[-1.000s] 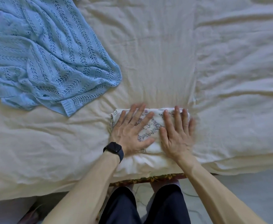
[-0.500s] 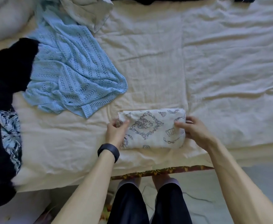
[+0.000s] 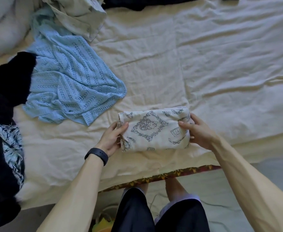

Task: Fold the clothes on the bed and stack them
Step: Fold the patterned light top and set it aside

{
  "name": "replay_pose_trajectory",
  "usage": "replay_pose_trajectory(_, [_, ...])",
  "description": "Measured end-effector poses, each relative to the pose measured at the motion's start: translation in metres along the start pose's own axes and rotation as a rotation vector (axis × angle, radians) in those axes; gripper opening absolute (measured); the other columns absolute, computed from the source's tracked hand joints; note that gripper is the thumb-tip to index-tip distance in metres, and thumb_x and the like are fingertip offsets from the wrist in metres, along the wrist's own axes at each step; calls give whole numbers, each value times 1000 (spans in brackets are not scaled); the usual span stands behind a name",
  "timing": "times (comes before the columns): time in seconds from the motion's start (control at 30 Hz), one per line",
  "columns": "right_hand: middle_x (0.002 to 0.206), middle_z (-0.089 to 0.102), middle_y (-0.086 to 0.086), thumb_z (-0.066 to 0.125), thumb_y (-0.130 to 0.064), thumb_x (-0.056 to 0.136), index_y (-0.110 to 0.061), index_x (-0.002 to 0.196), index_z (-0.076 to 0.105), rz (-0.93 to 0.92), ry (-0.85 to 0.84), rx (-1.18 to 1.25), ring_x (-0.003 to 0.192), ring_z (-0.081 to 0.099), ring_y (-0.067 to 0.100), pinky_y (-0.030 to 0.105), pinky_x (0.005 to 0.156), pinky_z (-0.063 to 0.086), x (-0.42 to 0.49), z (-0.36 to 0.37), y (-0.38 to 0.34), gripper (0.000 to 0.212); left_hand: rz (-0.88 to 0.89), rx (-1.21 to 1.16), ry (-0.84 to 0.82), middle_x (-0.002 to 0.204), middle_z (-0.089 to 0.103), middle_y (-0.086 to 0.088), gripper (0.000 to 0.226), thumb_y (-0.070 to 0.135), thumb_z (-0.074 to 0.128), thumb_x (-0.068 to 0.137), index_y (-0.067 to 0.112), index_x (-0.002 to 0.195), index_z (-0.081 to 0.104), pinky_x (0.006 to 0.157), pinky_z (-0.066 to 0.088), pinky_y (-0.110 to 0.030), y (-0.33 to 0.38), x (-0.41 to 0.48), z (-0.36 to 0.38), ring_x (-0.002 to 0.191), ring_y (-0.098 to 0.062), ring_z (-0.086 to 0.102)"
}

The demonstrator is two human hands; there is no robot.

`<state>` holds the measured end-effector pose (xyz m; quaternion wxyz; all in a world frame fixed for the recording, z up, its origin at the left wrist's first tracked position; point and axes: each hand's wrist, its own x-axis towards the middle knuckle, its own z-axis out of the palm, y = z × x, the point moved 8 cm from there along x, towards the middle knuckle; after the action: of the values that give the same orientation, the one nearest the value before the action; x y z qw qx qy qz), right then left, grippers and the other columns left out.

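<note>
Folded garment (image 3: 154, 131): one | left hand (image 3: 111, 139), right hand (image 3: 199, 131) grip its ends | blue knit (image 3: 67, 84): one, apparently loose

both grips (image 3: 112, 139) (image 3: 199, 132) now clasp garment (image 3: 154, 129) ends

a folded printed cloth (image 3: 154, 129), white with dark line drawings, is near the front edge of the bed (image 3: 221, 64). the left grip (image 3: 111, 139) holds its left end, thumb on top; the right grip (image 3: 197, 131) holds the right end the same way. a black band (image 3: 96, 155) sits on the left wrist. well to the left of the cloth a light blue knit top (image 3: 70, 81) lies spread and rumpled. a black garment (image 3: 6, 84) lies beside it at the frame's left edge, with a blue-and-white patterned piece (image 3: 11, 144) showing against it. a pale crumpled garment (image 3: 80, 14) overlaps the knit's far end. dark trousers (image 3: 137, 211) show below the bed edge.
</note>
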<state>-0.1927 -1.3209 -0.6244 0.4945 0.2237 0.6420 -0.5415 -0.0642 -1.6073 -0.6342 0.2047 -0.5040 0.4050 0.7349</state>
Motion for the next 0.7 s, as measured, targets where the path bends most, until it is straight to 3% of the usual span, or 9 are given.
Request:
replay_pose_trajectory(0.07, [107,77,4,71,-21,96,-37,122,64,-48,18,7,92,76,28,43,69,62,-17,-7,-8,31,21,37,-40,100,73,-3,63,27,76,79,18,135,49,53,53,-32,14,-10,12,64,-19,66])
replay_pose_trajectory(0.1, [108,76,4,70,-21,96,-37,122,64,-73,30,17,94,76,28,44,69,62,-30,-14,-13,31,42,52,-65,99,73,-1,62,27,75,81,17,136,50,55,53,-33,22,-18,22,65,-20,65])
replay_pose_trajectory(0.17, [110,76,6,69,-20,97,-36,122,63,-135,56,59,97,75,28,45,70,61,-62,-31,-28,30,94,68,-132,114,70,-7,57,28,73,83,16,136,55,80,56,-48,42,-37,50,86,-25,67])
replay_pose_trajectory(0.23, [111,75,7,71,-23,95,-36,120,63,-206,78,97,100,75,28,45,71,61,-101,-57,-47,29,143,102,-192,128,65,-10,54,28,72,84,21,135,58,98,47,-59,65,-61,88,105,-28,63])
replay_pose_trajectory(0.37, [111,76,10,77,-36,83,-40,121,60,-416,144,144,102,74,30,46,73,61,-202,-122,-103,42,276,180,-308,121,68,-6,53,24,72,83,27,135,59,83,53,-45,120,-135,191,95,-26,64])
replay_pose_trajectory(0.57, [106,77,12,77,-36,83,-43,126,56,-747,283,182,96,75,29,42,67,61,-372,-228,-168,48,570,337,-441,112,72,-3,51,32,75,80,32,129,63,76,55,-43,182,-288,364,88,-26,67])
replay_pose_trajectory(0.63, [106,77,11,78,-40,82,-45,127,55,-837,305,205,97,75,28,41,68,62,-437,-266,-181,51,662,371,-501,114,73,-6,46,34,77,79,33,124,67,75,58,-47,189,-343,420,90,-27,70])
replay_pose_trajectory(0.7, [108,77,10,77,-41,83,-47,126,55,-900,322,212,98,75,28,42,71,63,-489,-300,-190,48,724,388,-553,118,72,-11,45,32,77,80,30,123,68,84,57,-56,192,-386,470,97,-31,70])
